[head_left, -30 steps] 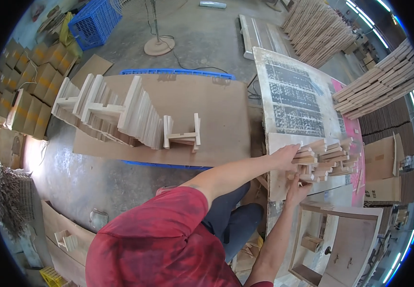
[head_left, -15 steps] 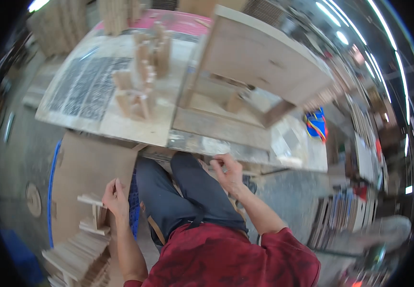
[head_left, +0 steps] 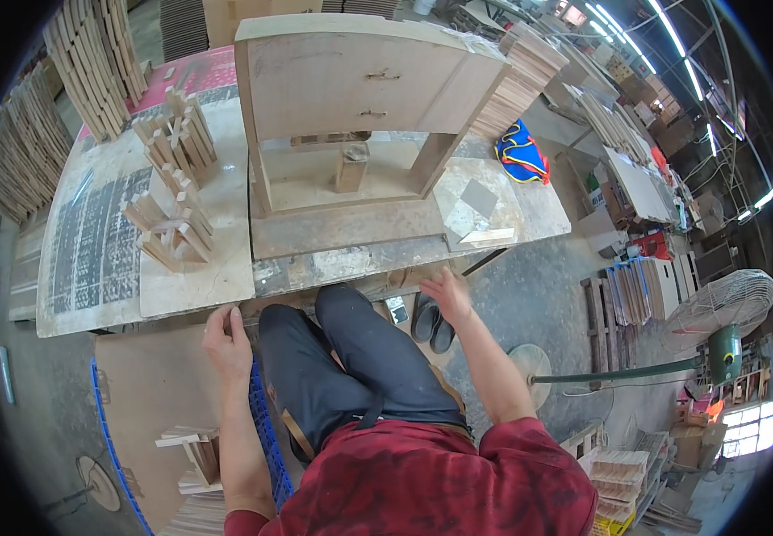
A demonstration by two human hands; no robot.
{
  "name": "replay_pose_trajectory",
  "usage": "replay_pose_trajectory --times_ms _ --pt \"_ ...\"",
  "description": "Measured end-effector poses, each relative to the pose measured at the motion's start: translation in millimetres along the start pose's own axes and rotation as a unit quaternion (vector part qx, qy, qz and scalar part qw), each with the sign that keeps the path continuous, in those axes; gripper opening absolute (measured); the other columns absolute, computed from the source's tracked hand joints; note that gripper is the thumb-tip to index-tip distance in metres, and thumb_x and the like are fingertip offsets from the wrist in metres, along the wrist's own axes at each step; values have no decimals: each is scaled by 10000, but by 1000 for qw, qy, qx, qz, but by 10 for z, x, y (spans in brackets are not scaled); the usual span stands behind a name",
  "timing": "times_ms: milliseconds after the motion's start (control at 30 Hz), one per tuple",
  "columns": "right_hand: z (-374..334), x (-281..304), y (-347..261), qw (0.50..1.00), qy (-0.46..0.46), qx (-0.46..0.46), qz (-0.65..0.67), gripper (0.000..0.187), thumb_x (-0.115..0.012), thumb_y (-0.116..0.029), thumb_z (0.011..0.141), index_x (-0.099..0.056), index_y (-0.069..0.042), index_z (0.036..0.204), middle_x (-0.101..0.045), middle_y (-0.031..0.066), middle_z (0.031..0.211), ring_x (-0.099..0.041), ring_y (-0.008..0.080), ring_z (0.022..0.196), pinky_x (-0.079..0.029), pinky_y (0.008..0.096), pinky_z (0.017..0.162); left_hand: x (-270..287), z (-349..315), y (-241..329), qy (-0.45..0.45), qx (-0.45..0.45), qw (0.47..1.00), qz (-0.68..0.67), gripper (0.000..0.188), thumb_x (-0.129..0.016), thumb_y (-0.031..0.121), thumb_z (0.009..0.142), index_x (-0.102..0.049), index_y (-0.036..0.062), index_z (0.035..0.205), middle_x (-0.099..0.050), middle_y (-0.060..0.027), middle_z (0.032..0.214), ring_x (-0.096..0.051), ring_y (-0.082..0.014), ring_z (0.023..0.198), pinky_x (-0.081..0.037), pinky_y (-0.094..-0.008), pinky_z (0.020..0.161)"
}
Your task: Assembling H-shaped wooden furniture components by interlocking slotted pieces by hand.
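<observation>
My left hand (head_left: 227, 343) is raised just below the near left edge of the workbench (head_left: 172, 295). Its fingers are loosely bent, the thumb is a little apart, and nothing shows in them. On the other side of my knees, my right hand (head_left: 448, 296) hovers below the bench's near edge, fingers spread and free of any object. A wooden cabinet frame (head_left: 315, 94) stands on the bench, with a panel above an open space. A short wooden block (head_left: 351, 168) stands upright inside it. To its left are bundles of crossed wooden pieces (head_left: 175, 234).
A blue cloth bundle (head_left: 522, 154) and a thin wood strip (head_left: 488, 236) lie on the bench's right. Tall stacks of slats (head_left: 91, 67) stand at far left. Stacked wood parts (head_left: 197, 456) are beside my left forearm; a pedestal fan (head_left: 724, 355) stands right.
The view has swung, so the bench and cabinet sit further left. My left hand has risen toward the bench edge. My right hand has shifted right, its fingers more spread.
</observation>
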State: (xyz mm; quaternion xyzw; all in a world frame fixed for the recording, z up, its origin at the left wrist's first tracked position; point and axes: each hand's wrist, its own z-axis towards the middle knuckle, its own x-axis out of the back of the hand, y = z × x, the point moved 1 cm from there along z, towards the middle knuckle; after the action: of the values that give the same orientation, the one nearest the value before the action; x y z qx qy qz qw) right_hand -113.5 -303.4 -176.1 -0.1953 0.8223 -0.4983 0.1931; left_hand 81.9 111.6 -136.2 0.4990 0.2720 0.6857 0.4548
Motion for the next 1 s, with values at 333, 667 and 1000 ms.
replay_pose_trajectory --times_ms 333,667,1000 --pt "392 -626 28 982 167 84 -27 294 -502 -61 1021 -524 48 1294 -607 173 1239 -668 299 1021 -635 436 748 -353 341 -283 -53 -145 955 253 471 -614 152 970 -525 -105 1354 -512 -246 1468 -424 -392 1422 -332 -498 1187" --pt "786 -337 259 947 230 135 -177 292 -534 -88 1007 -570 92 1233 -652 194 1168 -711 303 947 -661 394 669 -417 393 -312 -80 -161 947 268 473 -603 182 971 -547 -95 1350 -505 -233 1489 -429 -377 1426 -321 -476 1205" --pt "697 -430 308 896 260 160 -324 298 -628 -190 924 -660 80 1048 -694 299 1057 -660 452 1072 -517 501 921 -288 397 -347 -125 -190 921 317 481 -577 206 993 -543 -89 1371 -496 -235 1501 -411 -382 1441 -326 -455 1200"
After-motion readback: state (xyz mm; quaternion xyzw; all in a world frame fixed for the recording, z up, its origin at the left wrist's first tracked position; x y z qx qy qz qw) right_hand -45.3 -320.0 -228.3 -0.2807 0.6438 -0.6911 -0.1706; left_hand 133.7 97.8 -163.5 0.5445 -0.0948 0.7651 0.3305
